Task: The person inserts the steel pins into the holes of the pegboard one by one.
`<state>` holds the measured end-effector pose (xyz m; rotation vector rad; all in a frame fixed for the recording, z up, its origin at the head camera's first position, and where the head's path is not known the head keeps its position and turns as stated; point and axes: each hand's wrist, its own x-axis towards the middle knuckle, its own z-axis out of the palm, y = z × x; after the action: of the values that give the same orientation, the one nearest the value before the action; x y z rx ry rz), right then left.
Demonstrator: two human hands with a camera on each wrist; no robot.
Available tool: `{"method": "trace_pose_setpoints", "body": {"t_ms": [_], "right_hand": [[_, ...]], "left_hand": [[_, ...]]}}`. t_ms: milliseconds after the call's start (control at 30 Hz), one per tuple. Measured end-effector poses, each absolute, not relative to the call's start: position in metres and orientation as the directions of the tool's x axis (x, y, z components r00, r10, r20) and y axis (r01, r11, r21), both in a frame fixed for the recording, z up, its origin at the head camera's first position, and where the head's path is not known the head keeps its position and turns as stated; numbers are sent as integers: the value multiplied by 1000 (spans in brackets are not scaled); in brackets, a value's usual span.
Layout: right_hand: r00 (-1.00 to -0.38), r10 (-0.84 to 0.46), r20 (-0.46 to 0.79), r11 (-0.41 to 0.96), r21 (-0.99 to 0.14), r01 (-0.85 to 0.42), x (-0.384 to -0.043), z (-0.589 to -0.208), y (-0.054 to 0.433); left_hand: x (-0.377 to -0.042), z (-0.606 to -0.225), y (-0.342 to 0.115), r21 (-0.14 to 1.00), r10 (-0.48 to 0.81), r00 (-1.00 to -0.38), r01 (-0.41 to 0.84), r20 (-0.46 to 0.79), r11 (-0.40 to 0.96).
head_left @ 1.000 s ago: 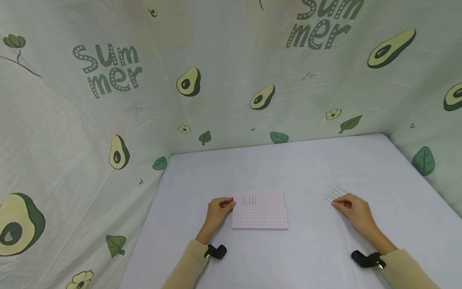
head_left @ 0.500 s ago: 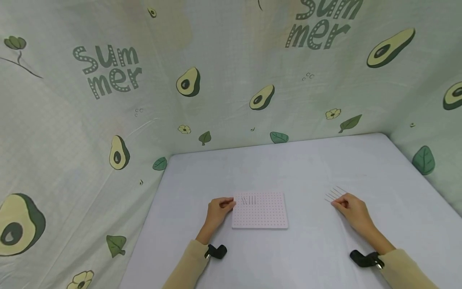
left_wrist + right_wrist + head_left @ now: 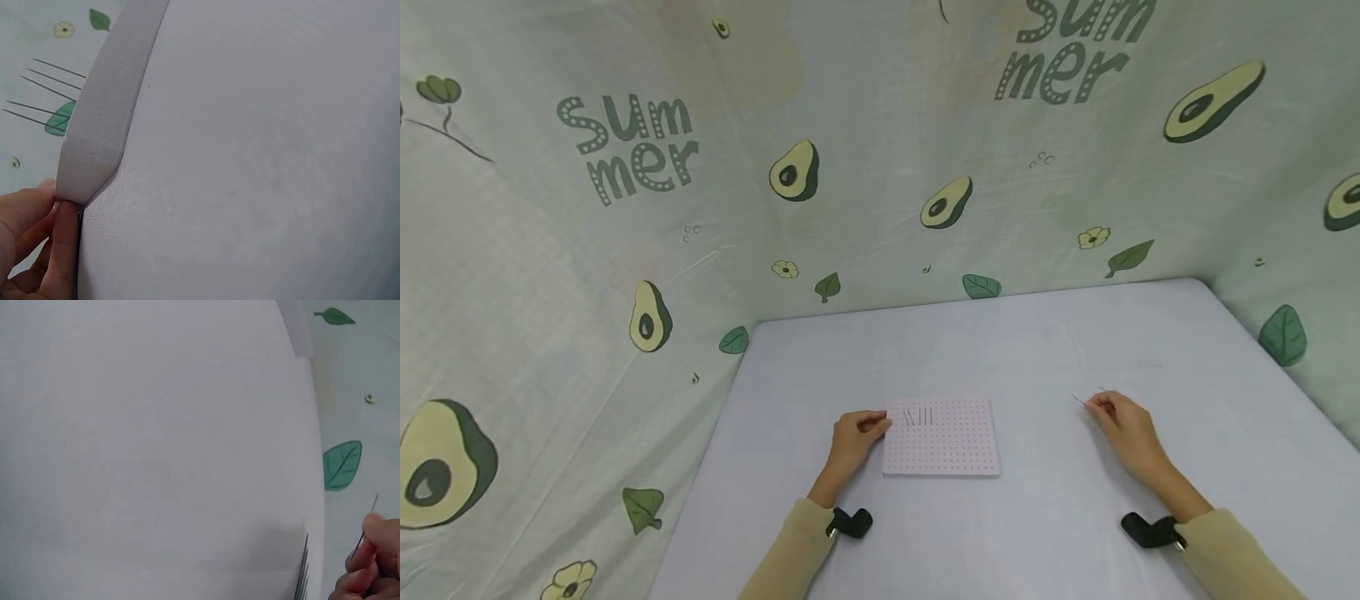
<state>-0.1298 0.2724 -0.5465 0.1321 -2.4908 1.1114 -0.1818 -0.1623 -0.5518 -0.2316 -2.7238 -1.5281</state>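
Observation:
A pale pink perforated board point(image 3: 951, 450) lies on the table in the head view. Several thin needles point(image 3: 926, 416) stand in its holes near the upper left corner, some of them leaning. My left hand point(image 3: 852, 442) grips the board's left edge; in the left wrist view thumb and fingers pinch its corner, with the needles point(image 3: 37, 109) sticking out beyond. To the right, my right hand point(image 3: 1129, 429) pinches a needle point(image 3: 375, 503) between thumb and fingertips, slightly above the table. More loose needles point(image 3: 301, 569) lie on the table below it, mostly hidden by the hand in the head view.
A white cloth-covered table point(image 3: 1030, 358) bears everything. Its back edge meets a hanging curtain point(image 3: 865, 167) printed with avocados and leaves. A black wrist camera point(image 3: 852, 523) sits at the left wrist, another point(image 3: 1150, 531) at the right wrist.
My right hand has picked up a needle from the row and risen a little, shifting slightly away from me. The left hand and the board stay in place.

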Motion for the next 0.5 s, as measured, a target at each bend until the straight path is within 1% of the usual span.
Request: {"method": "trace_pose_setpoints", "body": {"t_ms": [233,367,500], "right_hand": [[-902,15,431,591,-732,-340,-140,-530,253],[-892,-38,450,547,-738,-396,-146,-522,238],[-882,-63,468,518,-740,-429,-155,-515,221]], "left_hand": [[-183,-550,-163,848,123,-989,138,87,511],[-183,-551,-165,848,129,-988,141,86,511],[-184,-553,-165,847,127,-988,140,86,513]]}}
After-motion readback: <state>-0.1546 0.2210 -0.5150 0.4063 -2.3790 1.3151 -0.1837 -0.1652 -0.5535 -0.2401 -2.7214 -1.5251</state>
